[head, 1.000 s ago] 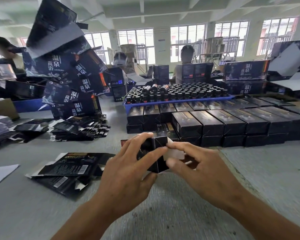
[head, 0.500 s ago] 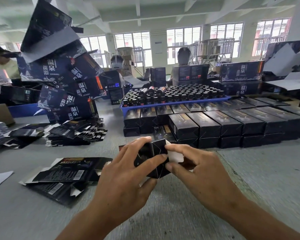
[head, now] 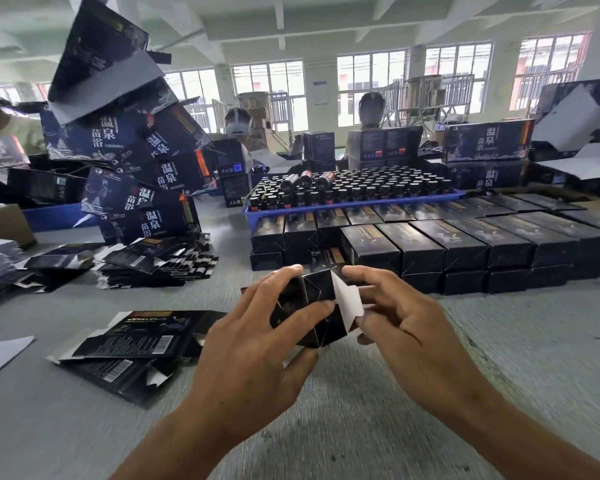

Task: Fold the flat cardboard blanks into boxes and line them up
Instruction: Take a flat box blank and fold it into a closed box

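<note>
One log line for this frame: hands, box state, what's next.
left hand grips box | right hand holds white end flap, untucked | next: likely tuck, add to box rows

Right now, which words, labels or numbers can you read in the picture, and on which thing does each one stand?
"温泉苗浴": large white characters on the big dark cartons stacked at the left.
"温泉苗浴": the same on the long carton at the back right.
Barcode and small print on the flat blanks on the table: too small to read.
Gold lettering on the folded boxes in rows: blurred.
Box in the hands: no readable text.
</note>
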Motion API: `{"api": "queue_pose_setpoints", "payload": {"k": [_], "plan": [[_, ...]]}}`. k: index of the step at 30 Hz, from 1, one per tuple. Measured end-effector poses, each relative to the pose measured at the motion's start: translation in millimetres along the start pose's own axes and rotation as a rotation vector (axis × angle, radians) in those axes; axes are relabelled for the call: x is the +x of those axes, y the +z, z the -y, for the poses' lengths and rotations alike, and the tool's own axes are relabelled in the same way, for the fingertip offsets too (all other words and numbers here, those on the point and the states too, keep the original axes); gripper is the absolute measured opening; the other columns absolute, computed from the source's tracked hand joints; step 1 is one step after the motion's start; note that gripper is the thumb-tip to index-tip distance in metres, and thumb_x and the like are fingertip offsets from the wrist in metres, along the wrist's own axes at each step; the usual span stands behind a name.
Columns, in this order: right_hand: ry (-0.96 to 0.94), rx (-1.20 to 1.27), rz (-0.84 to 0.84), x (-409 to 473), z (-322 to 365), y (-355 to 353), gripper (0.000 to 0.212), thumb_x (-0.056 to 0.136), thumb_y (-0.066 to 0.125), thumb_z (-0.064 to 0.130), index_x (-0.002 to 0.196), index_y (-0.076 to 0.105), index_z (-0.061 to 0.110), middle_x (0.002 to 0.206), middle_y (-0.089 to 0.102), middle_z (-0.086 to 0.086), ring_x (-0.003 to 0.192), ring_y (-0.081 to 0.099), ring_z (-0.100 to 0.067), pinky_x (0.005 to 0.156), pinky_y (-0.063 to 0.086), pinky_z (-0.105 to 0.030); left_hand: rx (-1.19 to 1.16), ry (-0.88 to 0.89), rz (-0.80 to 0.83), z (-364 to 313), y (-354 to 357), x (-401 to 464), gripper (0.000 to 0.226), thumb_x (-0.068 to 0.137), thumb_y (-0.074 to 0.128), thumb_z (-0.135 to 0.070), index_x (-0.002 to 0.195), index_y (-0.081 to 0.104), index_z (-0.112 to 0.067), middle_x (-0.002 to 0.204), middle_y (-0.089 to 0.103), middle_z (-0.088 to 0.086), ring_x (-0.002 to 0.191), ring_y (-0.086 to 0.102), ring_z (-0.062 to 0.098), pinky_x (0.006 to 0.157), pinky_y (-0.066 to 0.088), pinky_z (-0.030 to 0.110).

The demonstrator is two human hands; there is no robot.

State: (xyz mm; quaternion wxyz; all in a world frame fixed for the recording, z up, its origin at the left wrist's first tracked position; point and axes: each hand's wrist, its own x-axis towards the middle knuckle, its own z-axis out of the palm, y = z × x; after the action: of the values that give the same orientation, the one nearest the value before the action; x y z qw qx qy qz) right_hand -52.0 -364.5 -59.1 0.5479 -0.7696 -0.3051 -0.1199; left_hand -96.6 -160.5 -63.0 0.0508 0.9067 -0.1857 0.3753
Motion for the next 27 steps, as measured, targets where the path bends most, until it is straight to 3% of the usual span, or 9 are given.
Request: {"api": "queue_pose_setpoints", "payload": {"k": [2, 5, 8, 12, 17, 21, 27], "plan": [[-0.003, 0.021, -0.003, 0, -2, 1, 0.033, 0.098, 0.057, 0.028, 0.124, 0.06, 0.047, 0.108, 0.07, 0.026, 0.097, 0.068, 0.003, 0.074, 0.057, -0.018, -0.01, 0.016, -0.013, -2, 0, -1, 0.061, 0.075, 0.078, -0.034, 0.131, 0.054, -0.035, 0.146, 0.046, 0.007, 0.122, 0.056, 0.027, 0.079, 0.058, 0.037], [0.004, 0.034, -0.017, 1, -3, 2, 0.021, 0.092, 0.062, 0.039, 0.111, 0.065, 0.047, 0.101, 0.07, 0.029, 0.093, 0.068, 0.004, 0.073, 0.054, -0.013, -0.042, -0.004, -0.033, -7, 0, -1, 0.062, 0.08, 0.063, -0.042, 0.138, 0.047, -0.031, 0.146, 0.048, 0.005, 0.124, 0.054, 0.024, 0.088, 0.055, 0.036], [0.021, 0.063, -0.016, 3, -4, 3, 0.015, 0.091, 0.067, 0.037, 0.104, 0.068, 0.045, 0.095, 0.072, 0.028, 0.086, 0.069, 0.003, 0.071, 0.052, -0.011, -0.087, -0.054, -0.036, -12, -1, -1, 0.08, 0.078, 0.059, -0.045, 0.151, 0.034, -0.024, 0.147, 0.044, -0.004, 0.13, 0.049, 0.016, 0.097, 0.048, 0.029], [0.04, 0.085, 0.003, 3, -2, 3, 0.014, 0.092, 0.067, 0.033, 0.099, 0.069, 0.044, 0.091, 0.073, 0.027, 0.082, 0.07, 0.003, 0.069, 0.052, -0.01, -0.085, -0.098, -0.046, -18, -3, 1, 0.086, 0.075, 0.057, -0.048, 0.153, 0.031, -0.02, 0.144, 0.039, -0.011, 0.125, 0.046, 0.008, 0.096, 0.032, 0.017], [0.017, 0.092, -0.02, 2, 1, 4, 0.017, 0.092, 0.069, 0.024, 0.095, 0.071, 0.041, 0.083, 0.072, 0.028, 0.077, 0.068, 0.007, 0.064, 0.048, -0.005, -0.069, -0.095, -0.06, -18, 0, 0, 0.09, 0.072, 0.072, -0.041, 0.15, 0.037, -0.016, 0.143, 0.042, -0.009, 0.127, 0.045, 0.01, 0.102, 0.029, 0.02], [0.016, 0.058, -0.071, 1, 0, 5, 0.013, 0.091, 0.071, 0.02, 0.096, 0.076, 0.031, 0.084, 0.073, 0.025, 0.076, 0.068, 0.007, 0.065, 0.048, -0.006, -0.074, -0.082, -0.075, -21, -1, 1, 0.082, 0.076, 0.058, -0.048, 0.149, 0.039, -0.016, 0.143, 0.045, -0.008, 0.128, 0.046, 0.009, 0.103, 0.034, 0.022], [-0.007, 0.015, -0.102, 0, 1, 6, 0.012, 0.091, 0.071, 0.023, 0.099, 0.076, 0.029, 0.086, 0.073, 0.024, 0.081, 0.069, 0.004, 0.07, 0.051, -0.01, -0.09, -0.08, -0.096, -23, -1, 2, 0.078, 0.08, 0.057, -0.049, 0.147, 0.041, -0.013, 0.141, 0.053, 0.0, 0.127, 0.047, 0.012, 0.101, 0.039, 0.025]]}}
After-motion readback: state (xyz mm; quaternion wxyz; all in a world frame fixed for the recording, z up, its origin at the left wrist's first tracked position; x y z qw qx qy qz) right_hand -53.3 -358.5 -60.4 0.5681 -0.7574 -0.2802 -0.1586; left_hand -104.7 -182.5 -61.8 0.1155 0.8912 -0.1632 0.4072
